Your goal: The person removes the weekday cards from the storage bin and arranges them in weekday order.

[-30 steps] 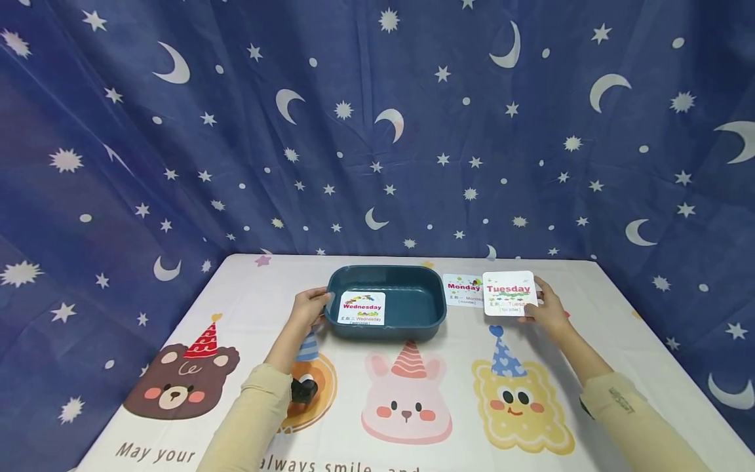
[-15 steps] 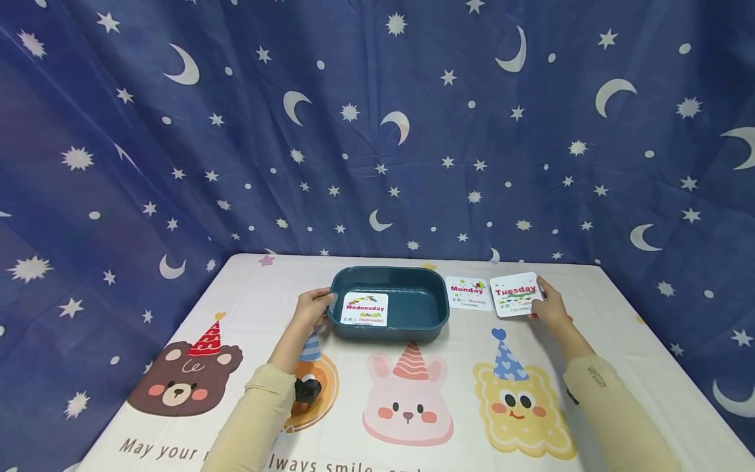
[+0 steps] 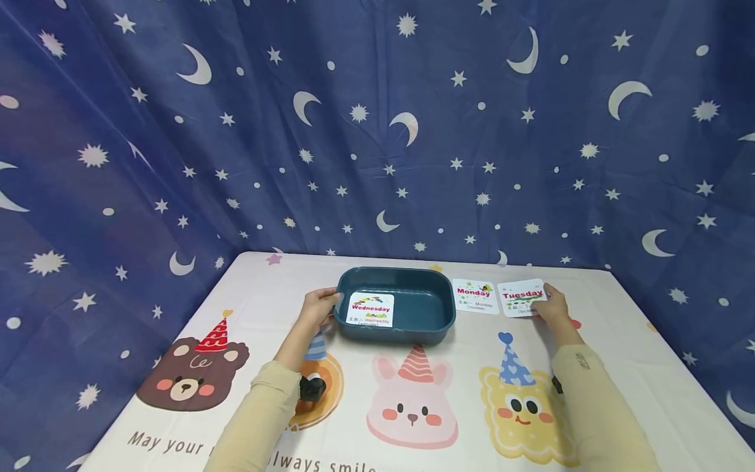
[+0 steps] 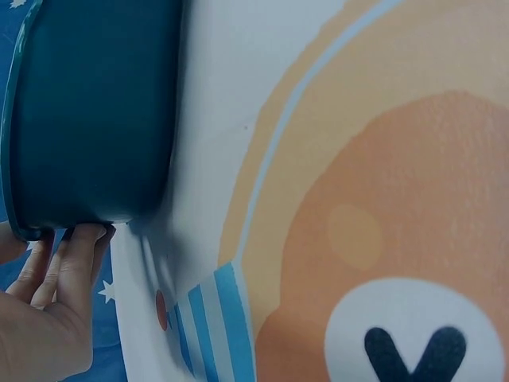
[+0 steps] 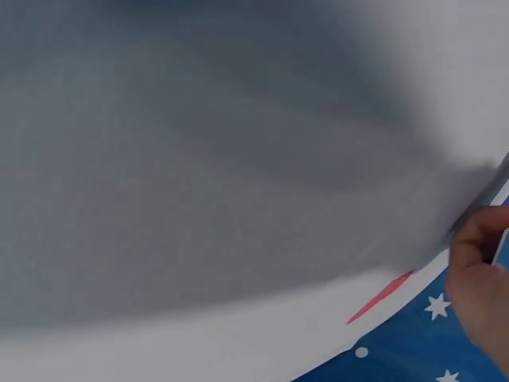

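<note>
A dark teal basin [image 3: 425,333] stands on the table, and my left hand [image 3: 318,306] grips its left rim. The left wrist view shows thumb and fingers on either side of the basin's edge [image 4: 95,119]. Inside it, toward the left, lies a white square card reading Wednesday [image 3: 370,309]. A Monday card [image 3: 474,297] lies just right of the basin. Beside that, the Tuesday card [image 3: 519,290] sits slightly turned and close over the cloth, its right edge pinched by my right hand [image 3: 556,309]. In the right wrist view, only a thin edge of that card shows at my fingers [image 5: 477,231].
A white cloth [image 3: 413,354] printed with cartoon animals and lettering covers the table. Behind it hangs a dark blue curtain [image 3: 377,196] with moons and stars. Each wrist wears a small black device, such as the one at the left sleeve [image 3: 311,388].
My right hand has lowered the Tuesday card toward the cloth beside the Monday card, turning it slightly. The left hand keeps its grip on the basin. The head view has shifted a little.
</note>
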A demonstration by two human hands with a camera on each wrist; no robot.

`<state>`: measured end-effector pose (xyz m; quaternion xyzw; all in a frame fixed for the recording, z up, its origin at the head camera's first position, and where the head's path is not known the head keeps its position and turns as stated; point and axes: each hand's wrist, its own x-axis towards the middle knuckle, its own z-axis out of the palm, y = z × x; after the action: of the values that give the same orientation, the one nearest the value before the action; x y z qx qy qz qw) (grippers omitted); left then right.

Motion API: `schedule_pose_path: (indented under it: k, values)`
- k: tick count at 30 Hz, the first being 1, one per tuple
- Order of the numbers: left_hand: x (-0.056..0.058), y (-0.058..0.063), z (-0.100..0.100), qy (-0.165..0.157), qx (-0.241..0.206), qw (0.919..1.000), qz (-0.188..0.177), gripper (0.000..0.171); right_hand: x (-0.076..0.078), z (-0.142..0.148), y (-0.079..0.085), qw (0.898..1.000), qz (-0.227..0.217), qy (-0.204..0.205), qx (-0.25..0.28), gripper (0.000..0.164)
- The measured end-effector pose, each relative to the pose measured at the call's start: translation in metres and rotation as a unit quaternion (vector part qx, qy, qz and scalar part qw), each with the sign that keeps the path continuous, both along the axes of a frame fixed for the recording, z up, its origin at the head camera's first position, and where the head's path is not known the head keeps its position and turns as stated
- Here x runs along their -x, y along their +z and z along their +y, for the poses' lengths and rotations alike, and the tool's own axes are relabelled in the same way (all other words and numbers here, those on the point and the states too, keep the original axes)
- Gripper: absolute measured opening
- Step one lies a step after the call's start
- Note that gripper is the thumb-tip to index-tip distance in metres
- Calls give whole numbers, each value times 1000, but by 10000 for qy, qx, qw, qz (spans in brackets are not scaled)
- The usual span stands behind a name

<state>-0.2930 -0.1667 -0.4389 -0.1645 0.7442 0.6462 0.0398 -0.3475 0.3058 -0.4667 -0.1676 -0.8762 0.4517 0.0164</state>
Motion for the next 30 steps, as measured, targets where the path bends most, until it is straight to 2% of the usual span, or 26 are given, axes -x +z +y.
schedule_pose_path:
  k: [4, 7, 8, 11, 14, 15, 18, 20, 25, 30]
  values:
    - [3, 1, 2, -19, 9, 10000, 37, 39, 8, 1, -4, 9992, -240, -79, -318, 79]
    - [4, 0, 3, -11, 11, 10000, 42, 39, 22, 11, -19, 9978, -255, -19, -614, 84]
    - [4, 0, 3, -16, 4, 10000, 54, 39, 31, 20, -32, 9972, 2, 53, -739, 83]
    - [4, 0, 3, -21, -13, 10000, 59, 39, 40, 28, -43, 9933, -31, 157, -1144, 81]
    - [4, 1, 3, -35, -37, 10000, 54, 39, 31, 17, -32, 9884, -344, 10, -1482, 75]
    - [4, 1, 3, -33, -37, 10000, 49, 39, 21, 7, -19, 9852, -714, -70, -1555, 71]
    - [4, 2, 3, -28, -31, 10000, 32, 39, 1, -13, 2, 9784, -1036, -266, -1767, 59]
    - [3, 2, 2, -19, -36, 10000, 11, 39, -7, -21, 10, 9746, -1177, -325, -1876, 54]
    - [1, 3, 1, -34, -28, 10000, -46, 39, -11, -25, 14, 9695, -1298, -391, -2045, 56]
    - [-1, 4, 1, -17, -42, 10000, -22, 39, -10, -21, 12, 9734, -1263, -234, -1899, 57]
